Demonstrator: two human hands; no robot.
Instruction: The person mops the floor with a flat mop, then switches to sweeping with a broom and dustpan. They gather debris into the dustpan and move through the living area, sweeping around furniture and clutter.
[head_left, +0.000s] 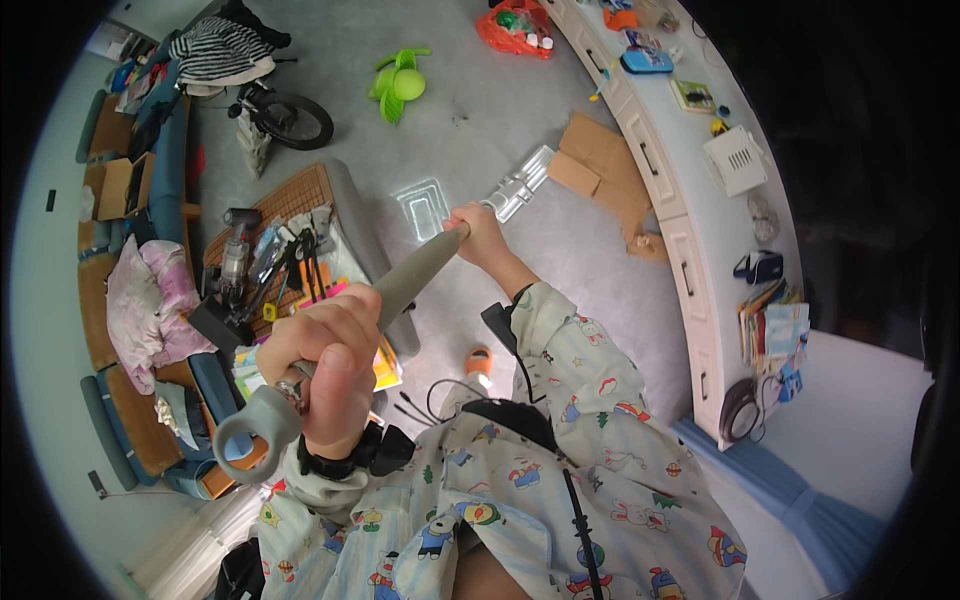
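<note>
Both hands are wrapped around the grey handle (420, 274) of a long floor tool, probably a mop, slanting across the view. My left hand (330, 367) grips the near end, just beside a grey hanging loop (259, 435). Farther down the handle, my right hand (480, 236) is closed around it. Beyond that hand, the tool's silvery head (525, 184) rests on the grey floor, close against a flattened piece of cardboard (589, 154). How the head joins the handle is partly hidden by my right hand.
A low table (367, 247) with a cordless vacuum and clutter stands left, before a sofa (169, 172). A bike wheel (296, 120), a green toy (405, 84) and a red plastic bag (517, 30) are on the far floor. White drawer cabinets (679, 202) line the right.
</note>
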